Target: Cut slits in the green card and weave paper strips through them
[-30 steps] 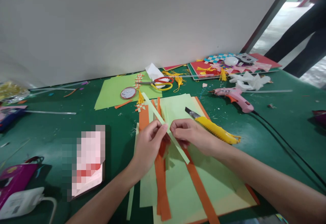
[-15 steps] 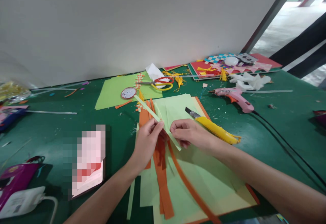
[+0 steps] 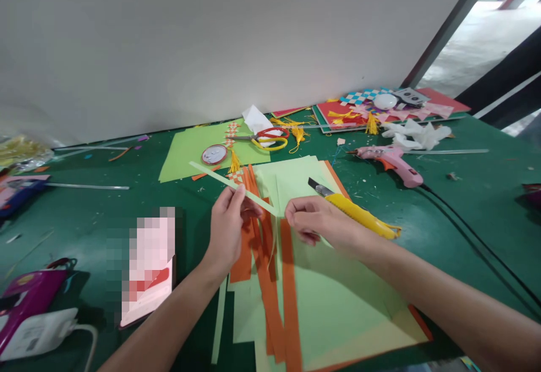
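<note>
Pinched between the thumb and fingers of my left hand (image 3: 230, 220) is a pale green paper strip (image 3: 257, 198), slanting down to the right. Close by its lower end, my right hand (image 3: 310, 217) is curled with thumb and fingers pressed together; whatever they may hold is hidden. Beneath both hands lie pale green paper sheets (image 3: 346, 299). Several orange paper strips (image 3: 292, 304) rest on them, some partly covered by my left hand. A yellow utility knife (image 3: 363, 217), blade out, lies on the sheets just behind my right hand.
Red-and-yellow scissors (image 3: 270, 140) and a round tin-like disc (image 3: 214, 154) lie on green paper (image 3: 181, 152) at the back. A pink glue gun (image 3: 393, 163) with a cord is at right. A phone (image 3: 147, 270) and a white plug adapter (image 3: 38, 338) are at left.
My left hand has moved left and tilted the green strip flatter, its lower end now left of my right hand. An orange strip that curved rightward now lies straight on the sheets.
</note>
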Demonstrator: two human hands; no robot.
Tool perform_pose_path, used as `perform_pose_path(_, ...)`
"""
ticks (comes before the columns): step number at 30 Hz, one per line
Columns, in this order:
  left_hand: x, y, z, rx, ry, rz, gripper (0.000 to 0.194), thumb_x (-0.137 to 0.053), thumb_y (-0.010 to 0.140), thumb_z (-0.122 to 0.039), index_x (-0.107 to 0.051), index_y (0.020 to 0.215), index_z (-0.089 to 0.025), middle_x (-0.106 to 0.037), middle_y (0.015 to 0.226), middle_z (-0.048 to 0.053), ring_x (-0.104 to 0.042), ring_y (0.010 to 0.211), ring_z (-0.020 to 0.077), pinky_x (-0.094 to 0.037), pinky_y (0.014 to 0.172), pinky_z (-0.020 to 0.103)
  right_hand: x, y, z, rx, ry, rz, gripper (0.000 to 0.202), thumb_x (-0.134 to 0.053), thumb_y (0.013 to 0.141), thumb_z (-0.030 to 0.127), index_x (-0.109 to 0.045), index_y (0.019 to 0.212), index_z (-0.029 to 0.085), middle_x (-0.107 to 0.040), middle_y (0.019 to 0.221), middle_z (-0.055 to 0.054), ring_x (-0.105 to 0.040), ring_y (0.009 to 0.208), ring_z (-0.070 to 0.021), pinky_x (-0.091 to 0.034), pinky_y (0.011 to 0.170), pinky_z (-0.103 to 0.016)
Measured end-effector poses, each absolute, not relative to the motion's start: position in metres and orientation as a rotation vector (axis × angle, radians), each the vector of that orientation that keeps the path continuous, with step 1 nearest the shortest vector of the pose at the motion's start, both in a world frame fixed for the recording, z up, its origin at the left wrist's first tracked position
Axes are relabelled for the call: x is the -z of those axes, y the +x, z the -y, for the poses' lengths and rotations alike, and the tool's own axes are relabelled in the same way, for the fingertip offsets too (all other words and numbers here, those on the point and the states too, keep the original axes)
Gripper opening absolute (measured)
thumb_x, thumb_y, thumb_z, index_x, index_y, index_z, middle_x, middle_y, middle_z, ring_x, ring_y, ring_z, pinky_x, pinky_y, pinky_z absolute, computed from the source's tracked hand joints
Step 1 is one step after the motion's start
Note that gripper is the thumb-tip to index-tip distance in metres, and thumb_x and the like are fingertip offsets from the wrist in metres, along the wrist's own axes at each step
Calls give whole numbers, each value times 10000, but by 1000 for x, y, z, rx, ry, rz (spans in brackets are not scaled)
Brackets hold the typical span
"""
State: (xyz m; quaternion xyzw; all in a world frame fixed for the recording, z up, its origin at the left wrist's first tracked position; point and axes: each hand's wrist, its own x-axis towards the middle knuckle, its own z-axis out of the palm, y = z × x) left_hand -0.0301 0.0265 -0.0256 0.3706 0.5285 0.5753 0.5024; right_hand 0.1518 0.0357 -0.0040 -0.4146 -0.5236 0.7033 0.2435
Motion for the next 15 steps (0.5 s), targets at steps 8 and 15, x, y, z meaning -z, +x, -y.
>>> perform_pose_path(8,11,-23,-17,-987,1197,-1318,319,-647,874,-382,-558,645,-179,-542,559,-49,-511,502,79,-430,544,182,3,158,-43,-1585,-1184,1208,80,-537,735,246,-483,698,199,-412,502,87,-389,446,-73,-237,469,-234)
perform_pose_path(15,14,-21,-13,-804,1362,-1323,311,-584,902,-404,-529,684,-188,-521,605,-53,-516,572,101,-379,563,203,18,154,-41,-1207,-1272,1699,148,-527,889,343,-567,948,213,-482,597,67,-450,541,-118,-312,519,-248)
